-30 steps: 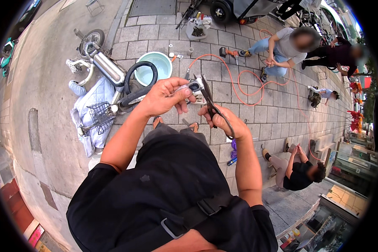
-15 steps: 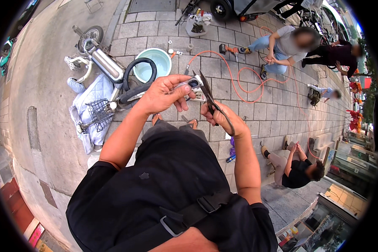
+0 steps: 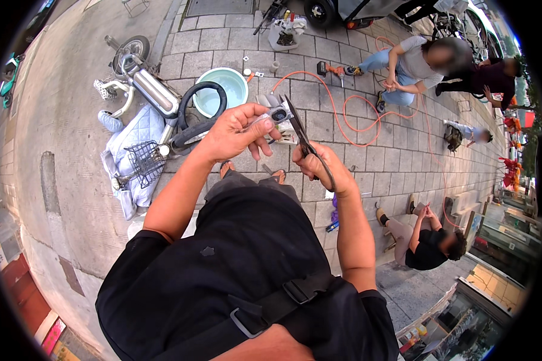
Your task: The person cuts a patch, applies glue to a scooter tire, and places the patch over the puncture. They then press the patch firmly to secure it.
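Note:
Between the thumb and fingers of my left hand is a small patch with a dark oval centre and a pale, shiny edge. My right hand grips a pair of dark metal scissors, its fingers in the handle loops. Their blades point away from me, slightly apart, just right of the patch. Beyond my left hand, a black inner tube loops up from a tyre and over the rim of a pale green basin of water.
An electric scooter lies on its side at left, with a quilted cover and wire basket. An orange hose curls over the paving near a cordless drill. Two people sit at right; a white bucket stands far ahead.
The scissors have drawn slightly right, leaving a small gap beside the patch. My left hand has tilted the patch a little and stays nearly in place.

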The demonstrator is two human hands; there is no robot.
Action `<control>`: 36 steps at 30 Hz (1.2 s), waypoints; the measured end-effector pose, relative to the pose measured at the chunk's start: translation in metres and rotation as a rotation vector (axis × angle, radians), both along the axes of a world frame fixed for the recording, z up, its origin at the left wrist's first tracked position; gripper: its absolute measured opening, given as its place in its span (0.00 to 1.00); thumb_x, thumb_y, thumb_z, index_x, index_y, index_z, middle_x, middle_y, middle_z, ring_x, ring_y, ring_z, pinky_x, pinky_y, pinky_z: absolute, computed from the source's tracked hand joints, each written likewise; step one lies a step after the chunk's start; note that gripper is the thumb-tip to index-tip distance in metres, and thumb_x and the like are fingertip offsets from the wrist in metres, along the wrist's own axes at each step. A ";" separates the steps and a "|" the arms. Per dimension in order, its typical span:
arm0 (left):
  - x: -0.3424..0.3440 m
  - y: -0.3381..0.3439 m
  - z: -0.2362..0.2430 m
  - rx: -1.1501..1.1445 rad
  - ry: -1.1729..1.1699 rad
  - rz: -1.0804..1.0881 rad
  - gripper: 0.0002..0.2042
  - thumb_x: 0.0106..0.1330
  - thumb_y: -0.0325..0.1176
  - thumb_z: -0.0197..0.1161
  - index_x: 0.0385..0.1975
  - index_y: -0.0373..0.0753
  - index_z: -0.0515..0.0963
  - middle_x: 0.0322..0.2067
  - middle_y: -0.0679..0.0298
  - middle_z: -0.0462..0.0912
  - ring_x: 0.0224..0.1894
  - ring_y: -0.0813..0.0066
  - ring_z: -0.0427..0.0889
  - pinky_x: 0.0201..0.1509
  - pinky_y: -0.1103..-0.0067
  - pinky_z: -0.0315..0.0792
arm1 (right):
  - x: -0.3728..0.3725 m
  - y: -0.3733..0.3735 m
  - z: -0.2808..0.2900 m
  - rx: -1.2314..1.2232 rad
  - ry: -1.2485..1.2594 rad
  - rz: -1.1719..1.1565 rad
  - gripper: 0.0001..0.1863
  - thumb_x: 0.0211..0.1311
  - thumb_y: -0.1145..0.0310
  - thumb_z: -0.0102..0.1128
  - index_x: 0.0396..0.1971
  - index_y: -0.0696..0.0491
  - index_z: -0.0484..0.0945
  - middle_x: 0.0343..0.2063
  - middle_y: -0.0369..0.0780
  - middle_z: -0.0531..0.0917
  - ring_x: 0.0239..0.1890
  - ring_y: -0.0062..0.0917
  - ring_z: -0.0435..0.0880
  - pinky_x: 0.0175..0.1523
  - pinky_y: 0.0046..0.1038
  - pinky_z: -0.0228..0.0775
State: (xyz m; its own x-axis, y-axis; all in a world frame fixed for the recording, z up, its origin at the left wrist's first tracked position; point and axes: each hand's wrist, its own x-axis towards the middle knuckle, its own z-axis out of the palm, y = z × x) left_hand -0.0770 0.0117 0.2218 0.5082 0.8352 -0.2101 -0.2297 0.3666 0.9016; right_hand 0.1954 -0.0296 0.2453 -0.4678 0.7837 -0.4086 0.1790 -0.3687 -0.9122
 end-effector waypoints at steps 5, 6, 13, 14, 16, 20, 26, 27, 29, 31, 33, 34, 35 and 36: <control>-0.004 -0.002 -0.004 -0.024 -0.023 0.020 0.14 0.81 0.36 0.57 0.55 0.31 0.73 0.42 0.55 0.87 0.33 0.70 0.90 0.29 0.79 0.84 | 0.002 0.006 0.001 0.000 0.023 0.038 0.36 0.65 0.37 0.64 0.51 0.60 0.78 0.31 0.31 0.73 0.32 0.17 0.72 0.38 0.22 0.69; -0.001 -0.002 -0.005 -0.028 -0.042 0.035 0.14 0.81 0.37 0.57 0.55 0.31 0.73 0.42 0.55 0.87 0.34 0.70 0.90 0.30 0.79 0.84 | 0.001 0.006 0.002 0.021 0.042 0.059 0.39 0.65 0.36 0.65 0.53 0.61 0.78 0.32 0.32 0.73 0.34 0.18 0.72 0.40 0.23 0.70; 0.008 -0.002 -0.005 0.000 -0.077 0.099 0.15 0.81 0.37 0.58 0.54 0.31 0.70 0.43 0.52 0.88 0.38 0.67 0.92 0.31 0.78 0.85 | 0.002 0.001 -0.008 -0.001 0.050 0.155 0.34 0.70 0.42 0.65 0.56 0.60 0.77 0.41 0.39 0.80 0.37 0.22 0.83 0.45 0.28 0.78; 0.008 -0.002 -0.005 0.007 -0.074 0.102 0.15 0.81 0.37 0.58 0.54 0.31 0.69 0.43 0.52 0.88 0.38 0.67 0.92 0.31 0.78 0.85 | 0.002 0.001 -0.008 -0.002 0.045 0.160 0.33 0.70 0.43 0.65 0.56 0.59 0.77 0.41 0.39 0.81 0.37 0.22 0.83 0.45 0.28 0.77; 0.007 -0.003 -0.006 0.019 -0.072 0.097 0.15 0.81 0.37 0.59 0.54 0.31 0.68 0.43 0.51 0.88 0.39 0.66 0.92 0.31 0.78 0.83 | 0.002 0.002 -0.008 -0.002 0.035 0.167 0.32 0.70 0.43 0.66 0.55 0.59 0.78 0.40 0.38 0.81 0.36 0.21 0.82 0.44 0.27 0.77; 0.005 -0.003 -0.007 0.022 -0.056 0.082 0.16 0.81 0.37 0.59 0.55 0.31 0.68 0.43 0.50 0.88 0.39 0.66 0.92 0.30 0.79 0.82 | 0.001 0.001 -0.007 0.001 0.003 0.152 0.31 0.69 0.44 0.67 0.53 0.59 0.78 0.38 0.38 0.81 0.36 0.21 0.82 0.44 0.27 0.77; 0.007 -0.006 -0.008 0.041 -0.054 0.086 0.14 0.81 0.35 0.58 0.54 0.31 0.68 0.42 0.51 0.88 0.38 0.68 0.91 0.29 0.80 0.80 | -0.003 -0.002 -0.003 0.020 -0.006 0.121 0.32 0.68 0.42 0.67 0.51 0.60 0.78 0.37 0.37 0.81 0.35 0.22 0.82 0.42 0.28 0.77; 0.008 -0.007 -0.008 0.036 -0.054 0.092 0.14 0.81 0.34 0.59 0.54 0.31 0.68 0.42 0.51 0.88 0.37 0.68 0.91 0.28 0.81 0.80 | -0.004 -0.003 -0.002 0.018 -0.002 0.114 0.32 0.69 0.42 0.67 0.50 0.60 0.78 0.36 0.37 0.81 0.35 0.22 0.82 0.42 0.28 0.77; 0.010 -0.008 -0.007 0.030 -0.055 0.103 0.13 0.81 0.34 0.59 0.54 0.31 0.68 0.42 0.51 0.88 0.37 0.68 0.91 0.28 0.81 0.80 | -0.005 -0.003 0.000 0.032 0.001 0.109 0.32 0.68 0.41 0.67 0.49 0.59 0.78 0.34 0.37 0.81 0.35 0.21 0.81 0.42 0.28 0.77; 0.010 -0.008 -0.008 0.033 -0.059 0.103 0.13 0.80 0.34 0.59 0.53 0.31 0.68 0.42 0.52 0.88 0.37 0.68 0.91 0.28 0.81 0.79 | -0.006 -0.004 0.001 0.060 0.000 0.113 0.33 0.68 0.40 0.67 0.47 0.59 0.78 0.33 0.37 0.80 0.35 0.21 0.81 0.42 0.27 0.77; 0.011 -0.009 -0.009 0.034 -0.061 0.102 0.13 0.80 0.33 0.59 0.53 0.32 0.68 0.42 0.52 0.89 0.37 0.68 0.91 0.27 0.81 0.79 | -0.005 -0.004 0.001 0.019 0.028 0.116 0.33 0.67 0.39 0.67 0.46 0.59 0.77 0.32 0.36 0.80 0.35 0.21 0.81 0.41 0.27 0.77; 0.011 -0.010 -0.009 0.037 -0.061 0.103 0.13 0.80 0.33 0.59 0.53 0.32 0.68 0.42 0.52 0.89 0.36 0.68 0.91 0.27 0.81 0.79 | -0.004 -0.004 0.001 -0.001 0.043 0.119 0.33 0.67 0.38 0.68 0.45 0.59 0.77 0.31 0.36 0.80 0.35 0.21 0.81 0.41 0.27 0.77; 0.011 -0.010 -0.009 0.039 -0.060 0.104 0.13 0.80 0.33 0.59 0.52 0.32 0.68 0.42 0.52 0.89 0.36 0.68 0.91 0.27 0.81 0.79 | -0.004 -0.004 0.002 0.009 0.057 0.122 0.32 0.68 0.38 0.67 0.42 0.58 0.77 0.30 0.36 0.79 0.35 0.20 0.81 0.41 0.26 0.76; 0.011 -0.010 -0.009 0.049 -0.061 0.103 0.12 0.80 0.34 0.59 0.52 0.32 0.68 0.42 0.51 0.88 0.36 0.68 0.91 0.27 0.81 0.79 | -0.004 -0.005 0.003 0.009 0.057 0.121 0.31 0.68 0.39 0.67 0.41 0.57 0.76 0.30 0.36 0.79 0.35 0.20 0.80 0.41 0.26 0.75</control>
